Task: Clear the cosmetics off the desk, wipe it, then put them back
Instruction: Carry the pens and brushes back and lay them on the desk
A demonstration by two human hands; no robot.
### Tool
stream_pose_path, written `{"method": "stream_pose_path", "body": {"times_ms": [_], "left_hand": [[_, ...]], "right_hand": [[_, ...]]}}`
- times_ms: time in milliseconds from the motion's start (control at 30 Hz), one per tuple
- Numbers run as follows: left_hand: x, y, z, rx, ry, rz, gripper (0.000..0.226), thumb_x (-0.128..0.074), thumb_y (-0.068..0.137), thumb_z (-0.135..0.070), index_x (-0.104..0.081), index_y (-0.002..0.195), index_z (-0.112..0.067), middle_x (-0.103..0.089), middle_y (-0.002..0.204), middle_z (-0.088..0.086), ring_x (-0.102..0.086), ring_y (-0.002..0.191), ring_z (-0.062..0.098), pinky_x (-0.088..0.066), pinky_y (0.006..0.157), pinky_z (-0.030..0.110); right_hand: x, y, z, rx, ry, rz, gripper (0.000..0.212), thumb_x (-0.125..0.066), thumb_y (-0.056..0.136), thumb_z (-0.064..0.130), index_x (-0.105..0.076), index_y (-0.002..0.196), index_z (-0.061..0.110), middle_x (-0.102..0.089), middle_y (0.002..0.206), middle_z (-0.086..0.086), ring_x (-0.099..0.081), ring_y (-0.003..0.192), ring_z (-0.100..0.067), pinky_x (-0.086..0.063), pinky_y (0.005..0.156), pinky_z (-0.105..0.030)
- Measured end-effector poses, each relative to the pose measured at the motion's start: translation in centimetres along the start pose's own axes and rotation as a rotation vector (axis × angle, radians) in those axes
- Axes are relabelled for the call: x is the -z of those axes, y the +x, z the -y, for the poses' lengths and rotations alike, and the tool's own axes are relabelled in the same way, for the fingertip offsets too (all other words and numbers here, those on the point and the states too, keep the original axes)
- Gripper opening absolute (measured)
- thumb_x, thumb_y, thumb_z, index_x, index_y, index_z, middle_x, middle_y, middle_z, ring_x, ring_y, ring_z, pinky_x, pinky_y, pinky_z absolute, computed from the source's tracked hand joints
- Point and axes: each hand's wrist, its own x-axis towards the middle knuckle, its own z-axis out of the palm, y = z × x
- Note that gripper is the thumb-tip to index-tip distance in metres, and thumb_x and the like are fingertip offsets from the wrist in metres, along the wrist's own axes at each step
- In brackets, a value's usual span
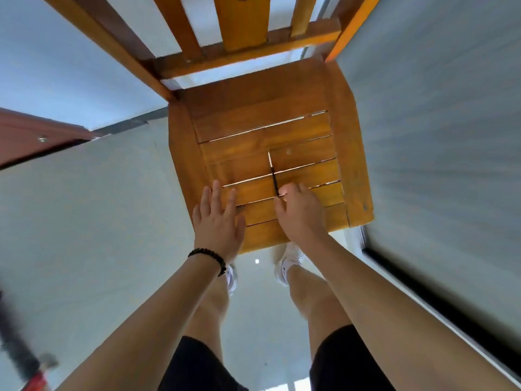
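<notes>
A thin cosmetic pencil [272, 172], white at the far end and dark at the near end, lies on the slatted seat of a wooden chair [349, 153]. My right hand [300, 213] rests on the seat with its fingertips pinching the pencil's dark near end. Just left of it, my left hand [218, 218], with a black bead bracelet at the wrist, hovers flat over the seat's front left corner, fingers spread, holding nothing. No other cosmetics are in sight.
The chair's backrest [239, 29] rises at the top of the view. A grey surface [439, 136] lies close to the right of the chair. A reddish-brown panel [33, 136] is at the left. My legs and white shoes stand on a pale tiled floor [84, 221].
</notes>
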Motion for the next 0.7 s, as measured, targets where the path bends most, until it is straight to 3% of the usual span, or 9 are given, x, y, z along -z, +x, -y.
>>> {"method": "stream_pose_path", "body": {"times_ms": [200, 300, 400, 500, 567, 700], "left_hand": [[3.6, -2.1, 0.5, -0.004, -0.040, -0.052, 0.060, -0.020, 0.100, -0.051, -0.017, 0.154, -0.026, -0.001, 0.164, 0.006, 0.001, 0.150, 0.028, -0.008, 0.120, 0.049], [9.5, -5.1, 1.0, -0.003, -0.032, -0.120, 0.062, -0.015, 0.099, -0.054, -0.016, 0.154, -0.026, -0.001, 0.164, 0.006, 0.000, 0.150, 0.029, -0.008, 0.119, 0.051], [17.3, -9.1, 1.5, 0.038, -0.016, -0.204, 0.063, -0.015, 0.099, -0.056, -0.014, 0.155, -0.026, 0.001, 0.164, 0.006, 0.001, 0.150, 0.029, -0.008, 0.120, 0.053], [26.7, -15.9, 2.3, 0.095, -0.023, -0.356, 0.063, -0.013, 0.097, -0.055, -0.019, 0.154, -0.028, -0.001, 0.164, 0.006, 0.001, 0.150, 0.028, -0.010, 0.119, 0.054], [31.7, -20.6, 3.1, 0.122, -0.033, -0.494, 0.059, -0.023, 0.101, -0.049, -0.025, 0.154, -0.023, -0.006, 0.163, 0.008, -0.003, 0.150, 0.029, -0.014, 0.118, 0.055], [37.1, -32.1, 5.1, 0.250, -0.106, -0.837, 0.054, -0.035, 0.102, -0.040, -0.034, 0.150, -0.016, -0.020, 0.160, 0.015, -0.014, 0.148, 0.036, -0.024, 0.112, 0.056]], "right_hand": [[3.0, -1.3, 2.4, 0.027, 0.046, 0.005, 0.025, -0.045, 0.103, 0.036, -0.060, 0.115, 0.020, -0.064, 0.106, 0.002, -0.055, 0.085, -0.011, -0.042, 0.068, -0.019], [8.2, -4.2, 5.6, 0.081, 0.144, -0.052, 0.020, -0.048, 0.102, 0.036, -0.060, 0.109, 0.022, -0.061, 0.097, 0.008, -0.056, 0.082, -0.008, -0.041, 0.062, -0.015], [15.0, -8.1, 9.8, 0.189, 0.219, -0.102, 0.015, -0.053, 0.100, 0.035, -0.060, 0.106, 0.023, -0.061, 0.096, 0.009, -0.058, 0.084, -0.008, -0.048, 0.067, -0.016], [23.1, -13.4, 15.0, 0.357, 0.260, -0.157, 0.012, -0.056, 0.098, 0.034, -0.061, 0.102, 0.025, -0.062, 0.093, 0.010, -0.058, 0.084, -0.009, -0.049, 0.070, -0.017], [27.1, -16.5, 18.3, 0.476, 0.295, -0.184, 0.011, -0.058, 0.097, 0.035, -0.061, 0.102, 0.026, -0.060, 0.092, 0.013, -0.058, 0.082, -0.007, -0.046, 0.071, -0.015], [31.1, -21.9, 24.5, 0.757, 0.302, -0.142, 0.019, -0.060, 0.096, 0.029, -0.065, 0.110, 0.017, -0.063, 0.095, 0.008, -0.056, 0.083, -0.006, -0.035, 0.066, -0.007]]}}
